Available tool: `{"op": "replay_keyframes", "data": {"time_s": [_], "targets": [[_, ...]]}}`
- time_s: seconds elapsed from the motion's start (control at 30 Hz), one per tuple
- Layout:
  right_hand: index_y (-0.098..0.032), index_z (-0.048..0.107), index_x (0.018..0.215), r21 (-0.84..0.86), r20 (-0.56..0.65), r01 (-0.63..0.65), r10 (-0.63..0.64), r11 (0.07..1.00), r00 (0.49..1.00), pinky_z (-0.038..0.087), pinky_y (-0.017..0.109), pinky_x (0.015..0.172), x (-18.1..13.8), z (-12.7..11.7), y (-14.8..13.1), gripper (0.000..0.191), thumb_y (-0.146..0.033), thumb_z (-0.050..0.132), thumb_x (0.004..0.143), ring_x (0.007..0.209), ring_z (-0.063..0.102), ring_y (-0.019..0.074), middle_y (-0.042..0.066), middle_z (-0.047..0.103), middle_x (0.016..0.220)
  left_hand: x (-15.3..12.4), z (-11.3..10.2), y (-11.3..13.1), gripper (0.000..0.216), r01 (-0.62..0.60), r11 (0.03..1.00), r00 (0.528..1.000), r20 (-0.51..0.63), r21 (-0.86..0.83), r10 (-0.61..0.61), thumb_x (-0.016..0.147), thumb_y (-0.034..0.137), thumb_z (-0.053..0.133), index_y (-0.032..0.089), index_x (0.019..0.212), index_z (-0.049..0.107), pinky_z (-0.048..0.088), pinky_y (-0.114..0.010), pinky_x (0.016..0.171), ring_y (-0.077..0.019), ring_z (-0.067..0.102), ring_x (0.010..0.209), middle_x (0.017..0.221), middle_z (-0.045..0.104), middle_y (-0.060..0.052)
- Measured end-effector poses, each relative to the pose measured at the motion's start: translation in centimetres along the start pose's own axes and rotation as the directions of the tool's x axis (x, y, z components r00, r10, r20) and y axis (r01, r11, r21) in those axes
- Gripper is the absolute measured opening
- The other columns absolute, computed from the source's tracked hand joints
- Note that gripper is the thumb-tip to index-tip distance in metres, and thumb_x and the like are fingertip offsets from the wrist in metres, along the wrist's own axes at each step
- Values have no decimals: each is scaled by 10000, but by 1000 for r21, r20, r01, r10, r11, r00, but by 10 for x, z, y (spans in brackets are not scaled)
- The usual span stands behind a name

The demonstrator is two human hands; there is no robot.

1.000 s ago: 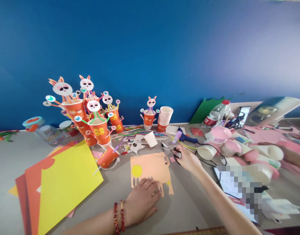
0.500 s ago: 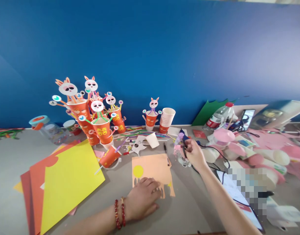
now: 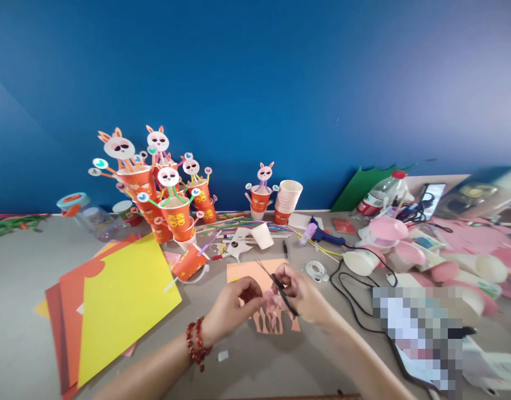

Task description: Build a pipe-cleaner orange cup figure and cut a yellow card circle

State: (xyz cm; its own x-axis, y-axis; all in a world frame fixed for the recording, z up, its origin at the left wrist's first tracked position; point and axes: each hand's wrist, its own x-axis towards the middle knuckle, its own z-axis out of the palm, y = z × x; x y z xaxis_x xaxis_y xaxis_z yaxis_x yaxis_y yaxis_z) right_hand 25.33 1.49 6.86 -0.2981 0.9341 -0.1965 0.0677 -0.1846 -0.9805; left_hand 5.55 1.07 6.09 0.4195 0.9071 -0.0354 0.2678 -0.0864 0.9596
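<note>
My right hand [image 3: 299,291] grips a pair of scissors [image 3: 282,293] with black handles, its blades pointing up and left. Thumb and fingers of my left hand [image 3: 241,300] close on a small crumpled-looking pink paper piece [image 3: 274,301] beside the scissors; its exact shape is hard to make out. Under both hands lies a peach paper sheet [image 3: 247,270], with curved shapes cut along its near edge. A black pen [image 3: 285,249] rests at its far edge. A white tape roll [image 3: 316,271] sits right of my right hand.
Red cups with rabbit faces [image 3: 174,214] stand at left, near yellow and orange sheets [image 3: 130,311]. A cup stack [image 3: 288,200] stands at the back. At right are a blue glue gun [image 3: 328,238] with its cord, a bottle [image 3: 380,194], pink-and-white cups [image 3: 363,261] and a phone [image 3: 433,200].
My right hand has brought the scissors and pink paper from the right to above the peach sheet. My left hand has lifted off the sheet and closed on the pink paper.
</note>
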Motion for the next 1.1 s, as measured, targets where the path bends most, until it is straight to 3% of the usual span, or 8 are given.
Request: {"op": "replay_keyframes", "data": {"time_s": [0.13,0.27,0.4,0.57,0.8,0.9,1.0,1.1], "targets": [[-214,434,800,-5,4,29,-28,1000,1000,356,163,416,2,5,0,362,-234,751,626,490,494,50,-55,557,746,0,0,-9,286,50,987,999,4,-154,-50,871,419,628,161,766,564,370,-211,530,-98,493,555,624,560,22],[-222,422,817,-7,26,14,-14,1000,1000,356,181,413,1,7,5,351,-288,739,679,477,513,68,-25,609,778,0,0,-16,316,62,928,998,0,-368,-67,840,444,672,157,762,566,425,-220,571,-107,551,584,648,581,14],[-218,424,794,-13,-21,74,-74,997,997,352,168,447,2,10,14,345,-259,749,686,511,489,60,-52,557,717,0,-1,-15,340,95,880,995,54,-465,-79,824,466,693,150,763,582,456,-236,596,-108,562,584,658,606,2],[-228,411,810,3,27,53,-54,999,998,301,161,378,3,14,15,353,-264,747,707,412,448,39,-69,550,701,0,0,-15,361,95,910,994,84,-405,-66,848,485,669,149,754,575,422,-217,569,-97,540,575,640,598,5],[-226,427,821,24,-21,66,-65,998,998,357,159,405,7,12,16,366,-282,764,691,464,498,58,-38,603,739,0,-4,-21,385,101,932,993,100,-349,-70,835,519,664,150,765,578,416,-228,561,-105,530,567,637,585,9],[-228,428,852,27,-4,79,-79,996,997,372,167,423,7,13,18,355,-279,750,713,471,514,63,-30,620,775,-1,-5,-21,353,49,973,997,62,-226,-36,865,476,637,141,758,600,395,-227,572,-111,525,596,659,601,-7],[-224,429,859,-49,-23,124,-125,991,992,315,168,426,6,15,20,343,-253,743,723,451,434,40,-38,607,787,-2,-5,-20,337,-18,997,1000,0,-78,18,893,435,609,141,730,622,394,-225,587,-118,519,621,663,611,-14],[-222,430,852,-131,-30,171,-176,977,984,247,173,434,4,18,21,329,-185,723,707,455,350,27,-67,548,760,-2,-5,-18,345,-29,999,999,14,-46,29,908,437,588,145,734,643,417,-226,593,-130,546,626,659,633,-19]]}}
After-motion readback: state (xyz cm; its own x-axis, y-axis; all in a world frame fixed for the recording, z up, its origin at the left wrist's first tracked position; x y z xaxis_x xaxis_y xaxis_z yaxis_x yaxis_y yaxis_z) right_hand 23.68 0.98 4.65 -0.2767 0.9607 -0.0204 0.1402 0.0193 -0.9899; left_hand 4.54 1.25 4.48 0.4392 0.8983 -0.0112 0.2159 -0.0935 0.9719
